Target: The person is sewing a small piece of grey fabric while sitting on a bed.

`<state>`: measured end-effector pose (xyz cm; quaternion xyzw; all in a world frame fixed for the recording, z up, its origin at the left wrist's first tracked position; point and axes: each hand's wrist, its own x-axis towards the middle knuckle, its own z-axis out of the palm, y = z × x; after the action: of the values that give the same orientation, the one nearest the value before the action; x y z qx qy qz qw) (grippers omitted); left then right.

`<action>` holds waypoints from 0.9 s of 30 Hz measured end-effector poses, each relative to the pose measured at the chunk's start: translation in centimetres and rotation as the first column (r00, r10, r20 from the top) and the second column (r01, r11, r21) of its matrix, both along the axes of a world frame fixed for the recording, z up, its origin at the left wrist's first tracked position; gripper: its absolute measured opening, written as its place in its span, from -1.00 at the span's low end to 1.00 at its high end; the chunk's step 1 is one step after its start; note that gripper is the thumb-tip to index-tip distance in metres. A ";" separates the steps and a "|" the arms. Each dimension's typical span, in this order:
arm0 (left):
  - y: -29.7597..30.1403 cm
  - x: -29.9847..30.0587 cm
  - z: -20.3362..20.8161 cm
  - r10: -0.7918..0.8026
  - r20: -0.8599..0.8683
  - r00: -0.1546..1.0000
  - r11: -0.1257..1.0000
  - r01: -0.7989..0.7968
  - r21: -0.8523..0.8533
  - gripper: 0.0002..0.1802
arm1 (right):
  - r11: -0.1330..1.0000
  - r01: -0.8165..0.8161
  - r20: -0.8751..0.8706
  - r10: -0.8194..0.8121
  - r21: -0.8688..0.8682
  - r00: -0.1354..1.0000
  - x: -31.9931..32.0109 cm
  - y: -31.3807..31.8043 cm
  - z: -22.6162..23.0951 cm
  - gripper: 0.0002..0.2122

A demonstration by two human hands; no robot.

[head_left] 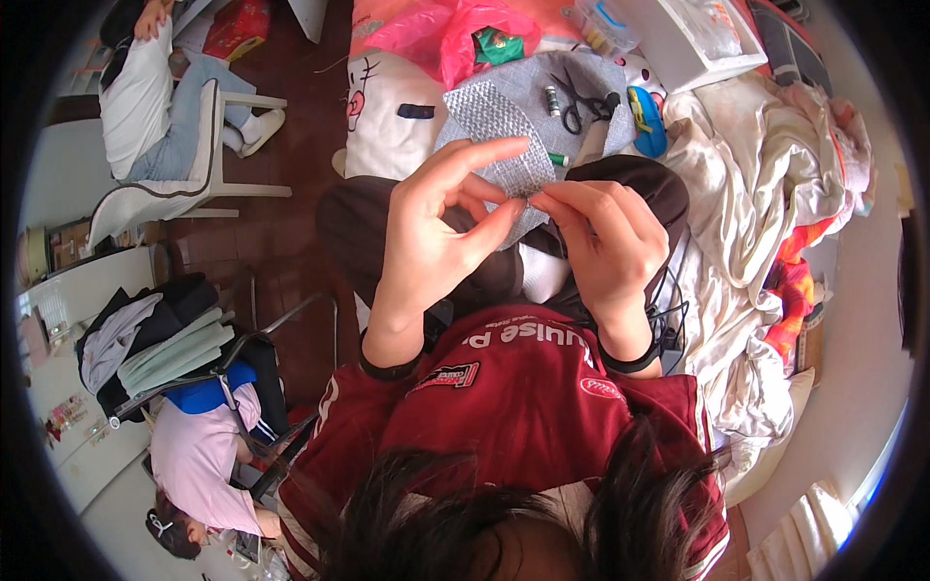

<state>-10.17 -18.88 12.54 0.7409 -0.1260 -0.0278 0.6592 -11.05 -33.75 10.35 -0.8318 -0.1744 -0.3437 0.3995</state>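
A strip of grey woven fabric [504,136] hangs between my hands, its upper part lying over a larger grey cloth. My left hand [426,223] holds the strip's lower end between thumb and bent fingers, while its index finger stretches out above. The fingertips of my right hand [610,228] are pinched together at the same end, right beside my left thumb. Something small and dark shows at that pinch, too small to name. Past my hands, black-handled scissors [573,111] and a small thread spool [552,101] lie on the grey cloth [518,77].
A blue oval case [647,121] lies right of the scissors. Beyond are a pink plastic bag [450,39], a clear container [605,29] and a white box [707,53]. Crumpled bedding [736,271] spreads at right. Two people sit at left, near a white chair [203,165].
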 end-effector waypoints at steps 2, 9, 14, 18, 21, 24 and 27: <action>-0.1 0.0 0.1 -0.003 -0.028 1.000 1.000 0.004 0.029 -0.53 | 0.995 0.043 0.115 -0.033 -0.089 0.993 0.2 0.1 0.1 -0.80; -0.4 0.1 -0.7 -0.010 0.023 1.000 0.999 0.008 0.050 -0.54 | 0.983 -0.107 0.034 0.114 -0.148 0.993 0.1 0.0 -0.3 -0.70; -0.6 0.2 -1.1 -0.019 0.055 0.998 0.990 0.011 0.139 -0.53 | 0.977 -0.109 0.025 0.115 -0.184 0.993 0.2 -0.2 -0.2 -0.72; -0.7 0.3 -1.1 0.015 0.076 0.997 0.988 -0.027 0.151 -0.53 | 0.982 -0.111 -0.013 0.110 -0.151 0.994 0.1 -0.5 -0.5 -0.74; -0.7 0.4 -1.2 -0.005 0.088 0.996 0.987 -0.009 0.162 -0.53 | 0.978 -0.134 -0.056 0.127 -0.161 0.990 0.1 -0.5 -0.6 -0.74; -0.7 0.3 -1.3 -0.049 0.051 0.997 0.989 0.042 0.142 -0.53 | 0.982 -0.163 -0.029 0.161 -0.091 0.987 0.1 -0.3 -0.5 -0.75; -0.4 0.1 -1.2 -0.107 0.046 0.993 0.986 0.100 0.132 -0.53 | 0.971 -0.163 -0.104 0.183 0.176 0.978 -0.1 0.0 0.0 -0.78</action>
<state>-10.08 -19.32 11.32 0.7749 -0.1796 -0.0504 0.6039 -11.10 -33.77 10.30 -0.7961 -0.1925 -0.2705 0.5059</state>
